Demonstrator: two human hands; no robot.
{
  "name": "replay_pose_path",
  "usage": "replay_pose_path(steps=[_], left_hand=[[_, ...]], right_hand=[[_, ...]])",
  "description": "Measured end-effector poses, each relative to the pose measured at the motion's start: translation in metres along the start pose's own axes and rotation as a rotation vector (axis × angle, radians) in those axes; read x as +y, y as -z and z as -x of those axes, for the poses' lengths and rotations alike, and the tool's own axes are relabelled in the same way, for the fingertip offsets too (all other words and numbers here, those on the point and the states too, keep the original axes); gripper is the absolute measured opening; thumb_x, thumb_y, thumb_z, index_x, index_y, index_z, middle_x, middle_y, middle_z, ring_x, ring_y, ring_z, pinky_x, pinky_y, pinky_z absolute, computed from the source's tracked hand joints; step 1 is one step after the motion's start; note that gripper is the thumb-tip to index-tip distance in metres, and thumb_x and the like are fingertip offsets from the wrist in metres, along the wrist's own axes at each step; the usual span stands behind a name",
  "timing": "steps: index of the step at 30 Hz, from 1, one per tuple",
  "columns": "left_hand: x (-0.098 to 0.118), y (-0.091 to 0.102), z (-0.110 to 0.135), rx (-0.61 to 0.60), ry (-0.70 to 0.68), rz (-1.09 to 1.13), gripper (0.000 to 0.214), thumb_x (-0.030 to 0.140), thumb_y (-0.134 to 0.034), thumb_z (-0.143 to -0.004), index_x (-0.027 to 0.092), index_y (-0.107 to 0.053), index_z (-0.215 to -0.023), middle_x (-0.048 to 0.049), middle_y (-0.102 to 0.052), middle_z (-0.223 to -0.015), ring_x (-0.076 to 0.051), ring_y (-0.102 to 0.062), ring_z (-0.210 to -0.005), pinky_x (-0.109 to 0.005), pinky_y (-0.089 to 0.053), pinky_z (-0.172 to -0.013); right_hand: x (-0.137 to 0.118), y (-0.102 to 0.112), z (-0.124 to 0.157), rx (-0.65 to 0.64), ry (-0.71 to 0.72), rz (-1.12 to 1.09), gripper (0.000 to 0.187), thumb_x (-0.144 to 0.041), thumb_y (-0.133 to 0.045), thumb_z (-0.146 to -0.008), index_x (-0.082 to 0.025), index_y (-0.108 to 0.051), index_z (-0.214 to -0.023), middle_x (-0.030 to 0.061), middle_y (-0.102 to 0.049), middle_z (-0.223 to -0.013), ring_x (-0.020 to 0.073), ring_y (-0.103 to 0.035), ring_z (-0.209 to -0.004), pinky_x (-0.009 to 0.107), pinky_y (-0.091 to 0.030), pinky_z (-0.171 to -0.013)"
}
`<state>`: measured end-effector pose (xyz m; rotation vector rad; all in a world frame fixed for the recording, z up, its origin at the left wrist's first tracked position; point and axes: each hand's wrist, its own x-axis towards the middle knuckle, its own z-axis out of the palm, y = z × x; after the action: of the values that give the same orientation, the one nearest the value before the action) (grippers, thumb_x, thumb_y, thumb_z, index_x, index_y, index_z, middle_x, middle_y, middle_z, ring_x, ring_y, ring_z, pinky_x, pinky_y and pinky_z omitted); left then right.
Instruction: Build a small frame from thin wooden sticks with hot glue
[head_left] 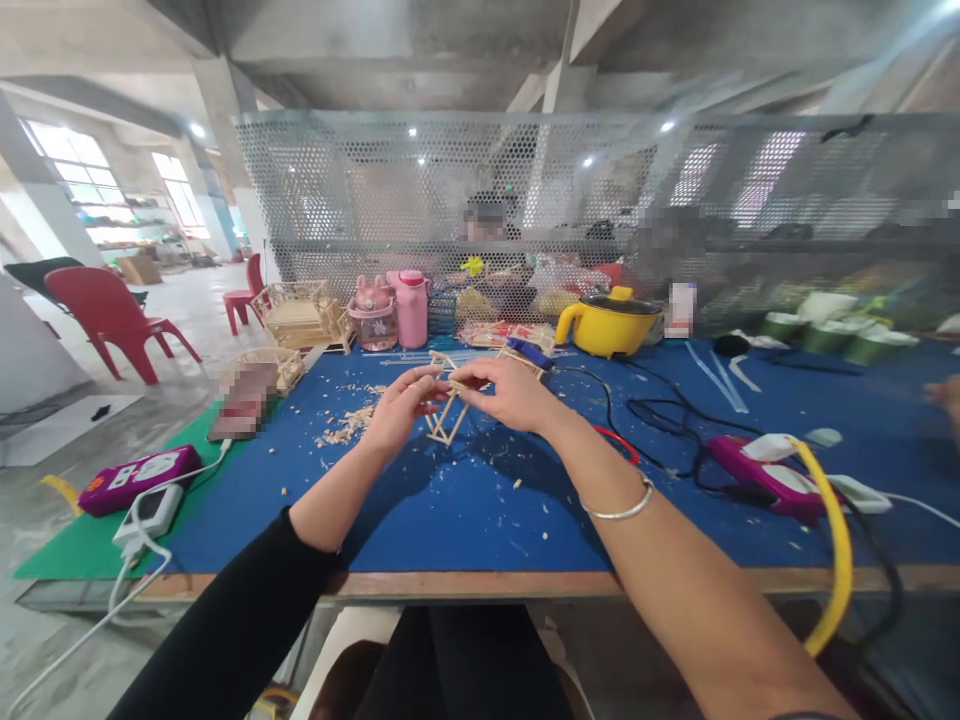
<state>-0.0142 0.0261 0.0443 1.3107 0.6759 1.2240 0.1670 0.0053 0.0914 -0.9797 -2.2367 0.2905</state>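
Both my hands meet above the blue table mat [465, 500], pinching a small frame of thin wooden sticks [448, 418]. My left hand [401, 405] grips its left side with closed fingers. My right hand [510, 392] holds the top right part, fingers curled; a silver bangle [621, 508] sits on that forearm. The frame hangs just over the mat. Wood chips and shavings [346, 425] lie scattered to the left of my hands.
Finished stick models [300, 312] stand at the back left by two pink bottles [411, 305]. A yellow pot [606, 322], black cables [645, 410], a pink tool [757, 470], a yellow hose [836, 545] and a pink power strip [139, 478] surround the mat. A person sits behind the mesh screen [525, 190].
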Motion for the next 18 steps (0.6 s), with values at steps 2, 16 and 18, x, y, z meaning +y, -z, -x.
replay_pose_path(steps=[2,16,18], left_hand=[[-0.002,-0.001,0.006,-0.056,0.015,-0.001,0.040,0.043,-0.056,-0.080,0.015,-0.058,-0.108,-0.0090,-0.070,-0.094,-0.017,-0.064,-0.084,-0.029,-0.048,-0.074],[-0.002,-0.005,0.022,0.020,-0.039,-0.054,0.044,0.021,-0.070,-0.063,0.013,-0.063,-0.106,-0.0044,-0.068,-0.087,-0.014,-0.061,-0.080,-0.030,-0.046,-0.080],[-0.005,0.002,0.017,0.089,-0.082,-0.255,0.042,0.020,-0.066,-0.065,0.013,-0.062,-0.107,-0.0027,-0.066,-0.083,-0.012,-0.059,-0.075,-0.028,-0.046,-0.075]], right_hand=[[0.012,-0.007,0.007,0.104,-0.061,-0.120,0.027,-0.035,-0.057,-0.082,-0.018,-0.062,-0.104,0.0040,-0.064,-0.087,0.0151,-0.057,-0.078,0.030,-0.046,-0.076],[0.003,-0.036,0.015,0.368,-0.057,-0.460,0.021,-0.031,-0.069,-0.073,-0.018,-0.057,-0.084,-0.0001,-0.058,-0.079,0.0116,-0.056,-0.071,0.029,-0.048,-0.070],[0.004,-0.035,0.015,0.362,-0.060,-0.470,0.019,-0.028,-0.069,-0.072,-0.018,-0.057,-0.084,-0.0001,-0.059,-0.080,0.0111,-0.056,-0.071,0.028,-0.048,-0.071]])
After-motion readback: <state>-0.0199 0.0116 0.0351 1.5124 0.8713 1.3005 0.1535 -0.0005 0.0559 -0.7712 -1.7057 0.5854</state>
